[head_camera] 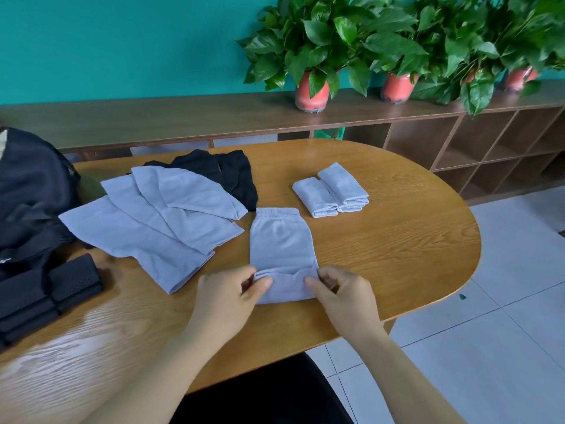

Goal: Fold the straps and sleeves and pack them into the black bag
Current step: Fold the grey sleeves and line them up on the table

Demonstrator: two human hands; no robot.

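A light grey sleeve lies lengthwise on the wooden table, its near end turned up in a fold. My left hand pinches the fold's left corner and my right hand pinches its right corner. Three flat grey sleeves overlap to the left. Two folded grey sleeves sit at the back right. Black sleeves lie behind the flat pile. The black bag stands at the far left, with folded black straps in front of it.
A long wooden shelf unit runs behind the table against a teal wall, carrying three potted plants in red pots. The table's rounded right end borders white floor tiles. A dark seat shows below the near edge.
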